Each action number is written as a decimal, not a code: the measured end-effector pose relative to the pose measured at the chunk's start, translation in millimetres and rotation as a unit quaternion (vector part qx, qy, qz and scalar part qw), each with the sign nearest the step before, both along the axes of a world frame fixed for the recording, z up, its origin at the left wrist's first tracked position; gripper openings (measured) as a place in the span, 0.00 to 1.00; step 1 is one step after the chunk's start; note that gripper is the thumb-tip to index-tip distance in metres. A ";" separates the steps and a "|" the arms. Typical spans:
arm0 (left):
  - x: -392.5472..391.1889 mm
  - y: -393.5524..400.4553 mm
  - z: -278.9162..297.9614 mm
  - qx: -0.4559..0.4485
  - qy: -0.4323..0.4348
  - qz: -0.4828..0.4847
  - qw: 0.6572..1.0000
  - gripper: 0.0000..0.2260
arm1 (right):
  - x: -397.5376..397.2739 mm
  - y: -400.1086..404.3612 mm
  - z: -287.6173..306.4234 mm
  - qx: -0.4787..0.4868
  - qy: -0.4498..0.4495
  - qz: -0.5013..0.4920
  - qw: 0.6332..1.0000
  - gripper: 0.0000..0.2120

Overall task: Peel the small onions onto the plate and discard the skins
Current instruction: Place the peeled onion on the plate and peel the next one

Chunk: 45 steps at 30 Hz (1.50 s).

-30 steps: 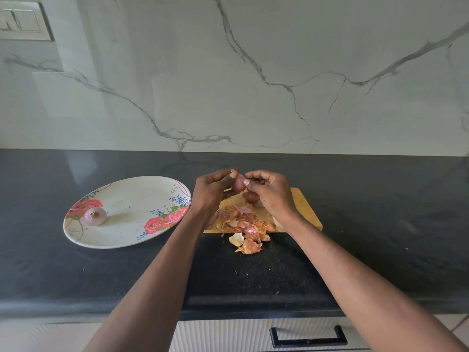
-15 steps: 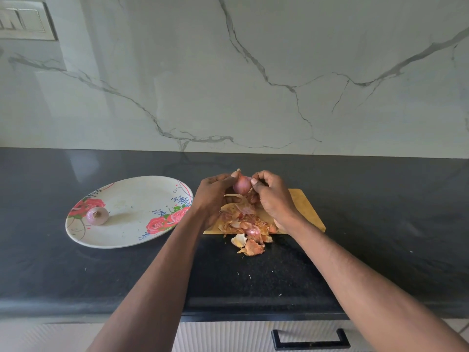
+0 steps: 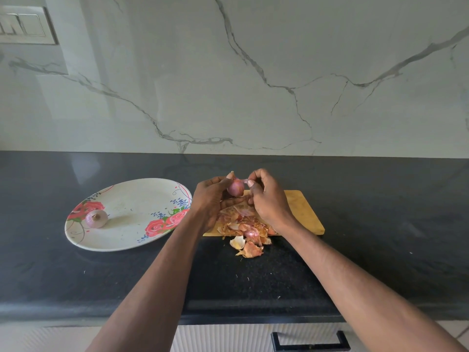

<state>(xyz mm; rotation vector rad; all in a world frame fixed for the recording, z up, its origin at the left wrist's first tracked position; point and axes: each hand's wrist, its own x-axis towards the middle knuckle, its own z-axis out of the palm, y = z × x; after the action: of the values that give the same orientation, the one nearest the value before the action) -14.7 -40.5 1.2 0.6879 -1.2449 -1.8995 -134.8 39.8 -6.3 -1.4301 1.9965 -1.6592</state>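
My left hand (image 3: pixel 212 196) holds a small pink onion (image 3: pixel 236 188) above the wooden cutting board (image 3: pixel 303 214). My right hand (image 3: pixel 266 196) pinches a thin strip of skin at the onion's upper right side. Below both hands lies a pile of orange-pink onion skins (image 3: pixel 245 231), spilling off the board's front edge onto the counter. One peeled onion (image 3: pixel 96 218) rests on the left part of the white oval plate (image 3: pixel 132 240) with red roses.
The black stone counter (image 3: pixel 380 224) runs the whole width, backed by a marble wall. A switch plate (image 3: pixel 25 25) sits at the upper left of the wall. A drawer handle (image 3: pixel 311 342) shows below the counter edge.
The onion has come further into sight between my fingers. My right hand has lifted a strip of skin away from its top.
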 end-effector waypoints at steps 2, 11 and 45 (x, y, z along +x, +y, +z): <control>0.0 -1.1 0.4 0.012 0.010 0.007 1.000 0.09 | -0.9 0.8 1.7 -0.006 -0.009 0.002 1.000 0.09; 2.5 -0.7 3.9 0.038 0.045 -0.018 0.998 0.08 | -2.5 4.2 3.8 -0.029 -0.022 0.017 0.999 0.13; 5.6 -0.6 6.0 0.098 0.015 0.024 0.995 0.07 | 0.5 -0.7 -6.6 -0.034 0.100 0.003 0.994 0.04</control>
<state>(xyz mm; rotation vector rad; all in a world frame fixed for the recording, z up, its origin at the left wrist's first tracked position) -9.1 -41.1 7.2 0.7806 -1.0236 -2.0011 -134.3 39.1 -12.9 -1.6842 2.0520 -1.6549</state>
